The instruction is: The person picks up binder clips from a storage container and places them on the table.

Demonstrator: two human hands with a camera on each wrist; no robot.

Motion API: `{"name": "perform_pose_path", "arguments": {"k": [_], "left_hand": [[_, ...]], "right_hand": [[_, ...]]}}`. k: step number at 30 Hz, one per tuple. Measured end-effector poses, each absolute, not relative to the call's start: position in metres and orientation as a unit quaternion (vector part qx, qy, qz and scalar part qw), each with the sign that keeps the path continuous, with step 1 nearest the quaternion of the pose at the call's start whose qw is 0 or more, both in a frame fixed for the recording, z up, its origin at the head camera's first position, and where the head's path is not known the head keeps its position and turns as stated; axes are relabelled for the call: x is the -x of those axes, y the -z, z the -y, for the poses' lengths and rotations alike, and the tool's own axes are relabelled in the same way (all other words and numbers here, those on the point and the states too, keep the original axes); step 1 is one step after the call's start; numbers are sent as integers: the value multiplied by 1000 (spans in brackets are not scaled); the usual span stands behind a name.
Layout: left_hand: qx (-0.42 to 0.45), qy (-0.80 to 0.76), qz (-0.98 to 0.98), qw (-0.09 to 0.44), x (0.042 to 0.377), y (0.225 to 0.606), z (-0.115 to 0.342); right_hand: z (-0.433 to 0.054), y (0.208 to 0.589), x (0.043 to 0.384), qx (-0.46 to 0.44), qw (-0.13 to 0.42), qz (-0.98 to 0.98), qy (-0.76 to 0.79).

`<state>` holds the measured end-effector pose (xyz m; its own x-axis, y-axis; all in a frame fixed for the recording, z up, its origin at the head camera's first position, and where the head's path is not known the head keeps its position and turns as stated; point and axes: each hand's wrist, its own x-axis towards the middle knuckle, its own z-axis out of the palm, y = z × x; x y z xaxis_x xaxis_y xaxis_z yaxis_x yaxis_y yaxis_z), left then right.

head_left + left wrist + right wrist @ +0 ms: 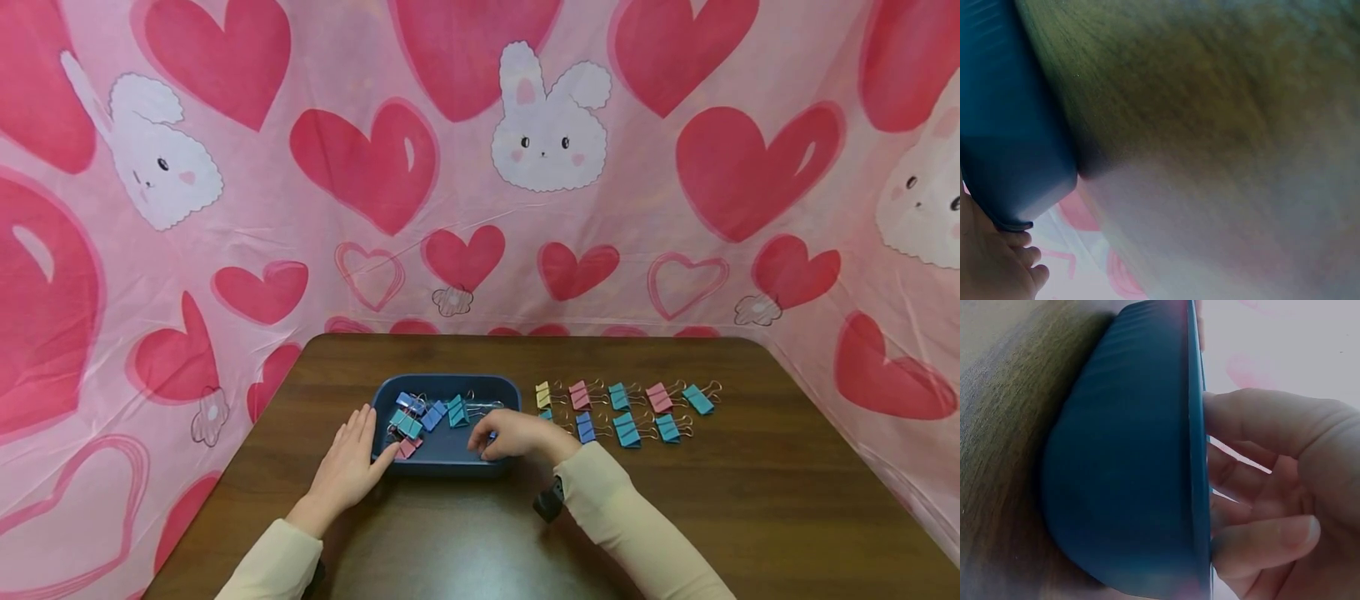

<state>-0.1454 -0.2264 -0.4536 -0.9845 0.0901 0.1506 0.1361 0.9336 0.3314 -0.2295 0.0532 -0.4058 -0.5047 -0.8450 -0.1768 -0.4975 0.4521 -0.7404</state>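
In the head view a dark blue tray (442,463) holds several binder clips: blue ones such as a blue clip (434,415), teal ones such as a teal clip (458,412), and a pink clip (408,448). Fingers extended, my left hand (345,462) rests against the tray's left rim, thumb over the front corner. My right hand (517,435) reaches over the right end with bent fingers. A bit of blue clip (492,435) shows among those fingers; whether they pinch it is unclear. In the right wrist view the tray wall (1122,450) hides the fingertips.
Right of the tray, binder clips lie in two rows on the brown wooden table (750,500). The back row includes a yellow clip (543,395) and a pink clip (580,396); the front row includes a blue clip (586,427). A heart-patterned cloth (465,200) hangs behind.
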Motion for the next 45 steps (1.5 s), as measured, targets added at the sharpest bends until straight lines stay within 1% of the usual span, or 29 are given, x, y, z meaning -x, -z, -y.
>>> {"name": "perform_pose_path", "arguments": {"k": [8,16,19,28,36,40,45], "left_hand": [[55,174,981,62,145,452,226],[56,175,981,65,145,452,226],[56,173,981,66,145,452,226],[55,175,981,69,144,451,225],[59,176,980,68,143,450,225],[57,178,980,68,143,450,226],[56,177,980,70,143,453,227]], "right_hand": [[-46,408,229,425,246,-825,280],[-38,421,226,392,180,-855,287],[-37,423,226,367,172,-867,291],[-41,418,228,331,206,-868,309],[-50,410,229,288,283,-830,385],[-54,409,230,287,311,-803,419],[-56,410,230,298,324,-783,440]]}}
